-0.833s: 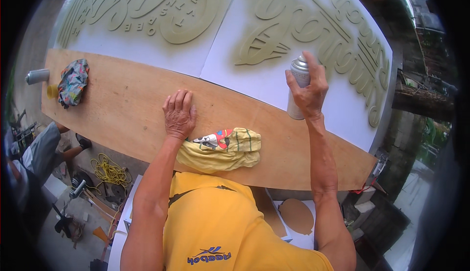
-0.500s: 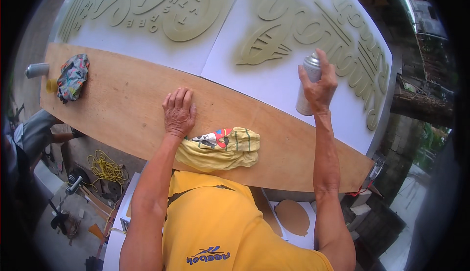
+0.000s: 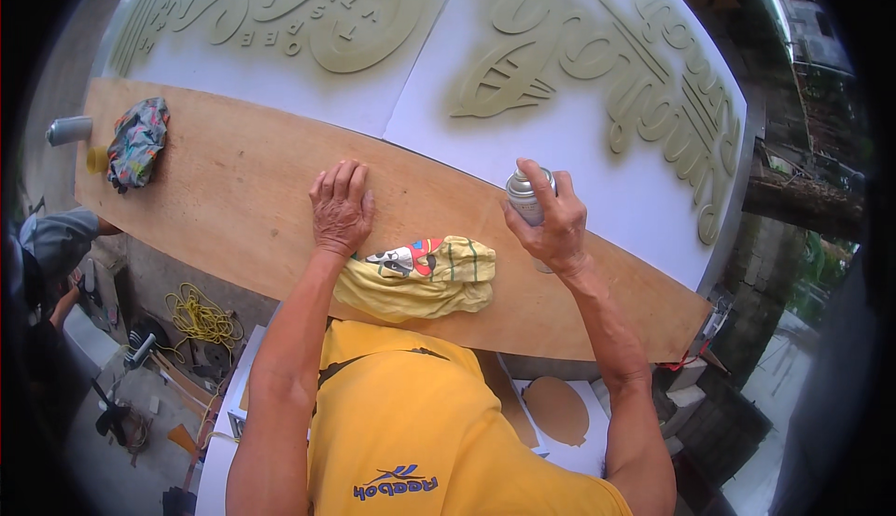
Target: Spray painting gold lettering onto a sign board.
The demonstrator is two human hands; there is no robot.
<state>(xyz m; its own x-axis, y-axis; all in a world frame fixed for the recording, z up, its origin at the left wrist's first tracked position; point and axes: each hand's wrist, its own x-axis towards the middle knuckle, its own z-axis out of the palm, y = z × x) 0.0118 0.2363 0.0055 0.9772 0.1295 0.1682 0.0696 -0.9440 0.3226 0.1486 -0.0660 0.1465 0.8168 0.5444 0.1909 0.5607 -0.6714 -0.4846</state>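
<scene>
Head view: the silver can (image 3: 525, 201) is gripped by the right hand (image 3: 557, 219), with thumb and fingers wrapped around its body and the index finger laid over its top. Whether the nozzle is pressed cannot be told. The can is held over the far edge of the wooden board (image 3: 243, 171), near the right panel (image 3: 439, 133); whether its base touches the board is hidden by the hand. Nothing is held by the left hand (image 3: 342, 206), which is laid palm down on the board, fingers near one another. Just beside that wrist, a yellow cloth (image 3: 420, 283) is bunched on the board. At the board's left end, a patterned cloth (image 3: 138, 143) is crumpled next to a yellow cup (image 3: 97, 159), with a second can (image 3: 69, 131) on its side near both. Olive-coated raised shapes (image 3: 586, 57) are borne by the white panels beyond.
</scene>
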